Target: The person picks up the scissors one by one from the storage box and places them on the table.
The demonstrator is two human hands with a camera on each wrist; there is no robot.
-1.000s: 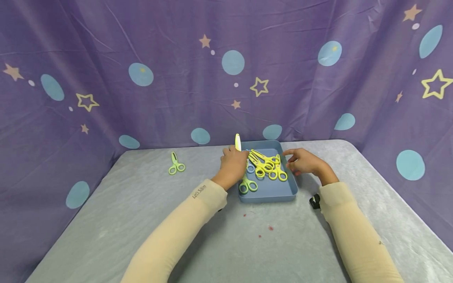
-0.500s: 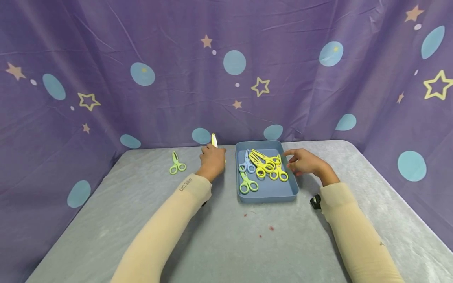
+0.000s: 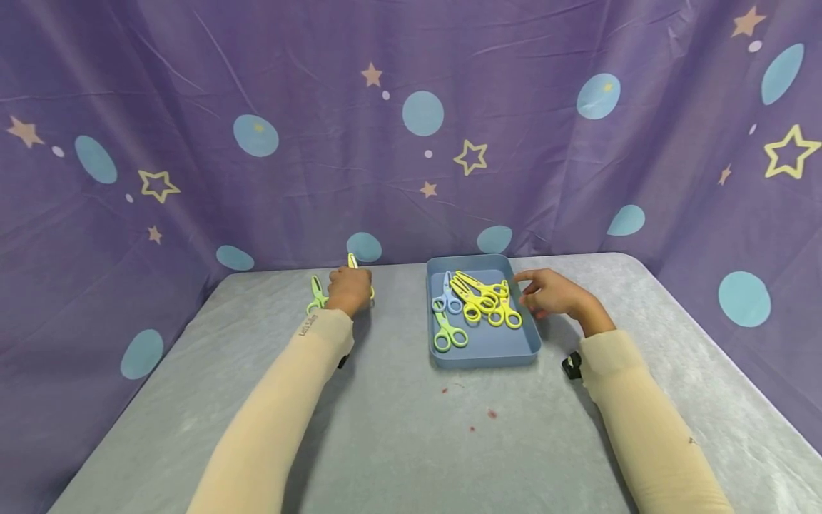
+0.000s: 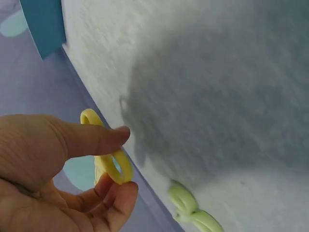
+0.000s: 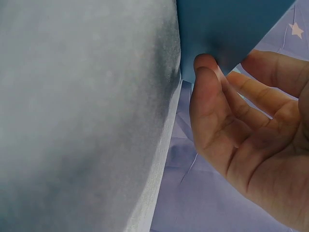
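Observation:
My left hand pinches a pair of yellow scissors by its finger loops, thumb on one side and fingers on the other. In the head view the blades stick up beyond the hand, above the far left part of the table. Just left of that hand lies a pair of green scissors, partly covered by it. My right hand stays at the right wall of a blue-grey tray, its loosely bent fingers right at the wall.
Inside the tray lie blue scissors, green scissors and several yellow scissors. A grey cloth covers the table, with small red marks in front of the tray. A purple curtain hangs behind.
My left hand has carried the yellow scissors leftward from over the tray to beside the green scissors on the table. The right hand and the tray have stayed put.

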